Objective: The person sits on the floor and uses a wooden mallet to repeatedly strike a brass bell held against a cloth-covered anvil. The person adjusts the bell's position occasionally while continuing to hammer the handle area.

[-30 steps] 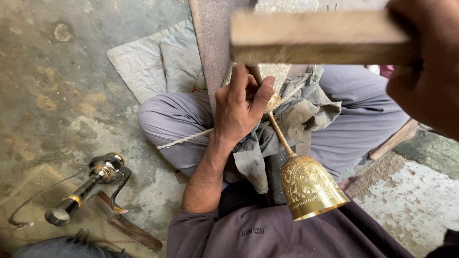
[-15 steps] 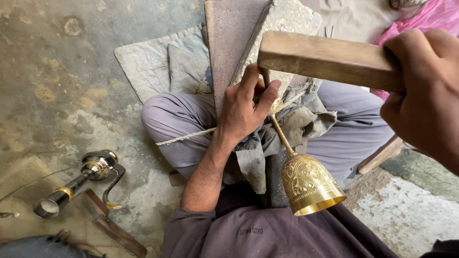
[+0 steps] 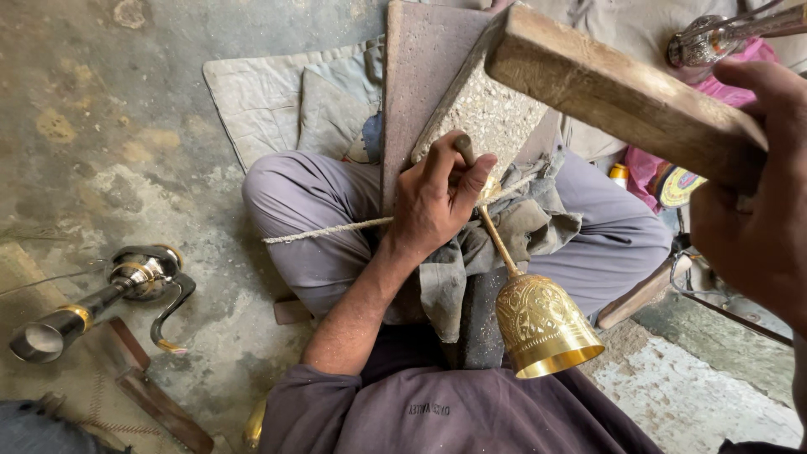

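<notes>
left hand (image 3: 437, 206): frame centre, forearm up from bottom, fingers closed on punch tool (image 3: 465, 151)
right hand (image 3: 756, 227): right edge, raised, wrapped around wooden mallet (image 3: 618, 88)
brass goblet (image 3: 538, 315): lower right of left hand, stem under it, cup tilted down

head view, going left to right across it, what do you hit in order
Metal pipe fitting on the floor → bent knee → left hand pinching a small tool → brass bell → right hand gripping the wooden block.
</notes>
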